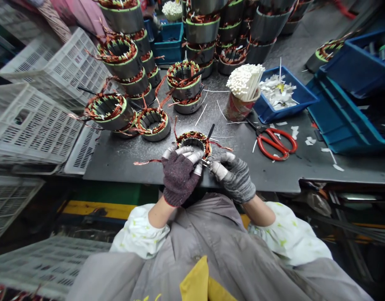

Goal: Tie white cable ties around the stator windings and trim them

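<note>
The wound ring [194,135] is partly hidden by the left hand [181,173]; the far-right blue bin [342,67] and far-left pink cloth [81,16] are cut off by edges.

- My left hand [182,175], one: maroon-gloved, back uppermost, fingers bent and pointing forward, fingertips covered in white.
- My right hand [236,175], one: grey-gloved, turned inward, thumb and fingers angled towards the left, just beside it.
- Wrists [160,212], two: bare between glove and cuff.
- Forearms [291,234], two: patterned white sleeves, converging ahead of me.
- Grip, either side: I cannot tell from my feed.
</note>
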Motion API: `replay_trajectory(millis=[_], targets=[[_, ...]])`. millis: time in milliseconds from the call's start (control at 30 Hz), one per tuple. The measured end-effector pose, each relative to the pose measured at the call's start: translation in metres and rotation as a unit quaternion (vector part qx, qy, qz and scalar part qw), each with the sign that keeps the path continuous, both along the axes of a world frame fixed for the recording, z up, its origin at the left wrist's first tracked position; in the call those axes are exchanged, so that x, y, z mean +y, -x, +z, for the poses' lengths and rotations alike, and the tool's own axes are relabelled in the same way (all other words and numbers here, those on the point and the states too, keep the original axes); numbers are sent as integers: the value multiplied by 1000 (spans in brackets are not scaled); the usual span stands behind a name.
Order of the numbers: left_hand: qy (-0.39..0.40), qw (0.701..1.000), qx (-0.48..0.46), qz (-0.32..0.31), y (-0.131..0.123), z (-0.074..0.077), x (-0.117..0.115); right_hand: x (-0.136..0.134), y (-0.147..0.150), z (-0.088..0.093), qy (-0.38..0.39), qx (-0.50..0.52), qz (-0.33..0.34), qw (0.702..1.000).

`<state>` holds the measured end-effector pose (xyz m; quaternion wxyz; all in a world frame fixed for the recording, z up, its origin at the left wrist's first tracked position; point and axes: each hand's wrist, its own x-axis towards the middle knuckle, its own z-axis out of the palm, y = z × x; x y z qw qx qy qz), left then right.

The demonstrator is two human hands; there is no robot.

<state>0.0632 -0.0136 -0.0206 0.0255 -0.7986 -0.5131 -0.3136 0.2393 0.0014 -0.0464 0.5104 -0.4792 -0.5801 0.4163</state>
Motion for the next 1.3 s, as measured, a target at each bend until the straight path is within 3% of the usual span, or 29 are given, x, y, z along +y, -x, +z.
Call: replay_trajectory(millis=[167,367,500,667,767,867,933,1033,1100,1200,1300], targets=[[-1,1000,1,-12,0,0,-1,2,1,-1,-32,-49,18,998],[-3,1000,-7,-11,0,-1,-2,-2,-2,-5,-49,-6,-1,999],[-5,1000,4,-11,1,-1,-2,3,-1,-8,-79,-91,4,993],[6,999,-7,-50,6,0,-3,12,-11,-9,-159,-219,49,961],[15,999,-8,-50,7,-2,-4,14,-12,-1,-185,-265,72,944],[12,999,-26,-29,4,-3,-4,8,-10,15,-196,-306,49,930],[3,999,-47,-19,2,-3,-5,2,-12,27,-202,-281,11,938],[9,998,-54,-17,1,-3,-5,-5,-21,39,-168,-156,-28,973],[21,999,-36,-19,2,-2,-7,-3,-26,39,-124,-135,28,983],[29,999,3,-30,7,-1,-8,5,-26,32,-87,-193,152,966],[37,999,13,-27,14,-2,-9,9,-19,26,-58,-157,181,969]])
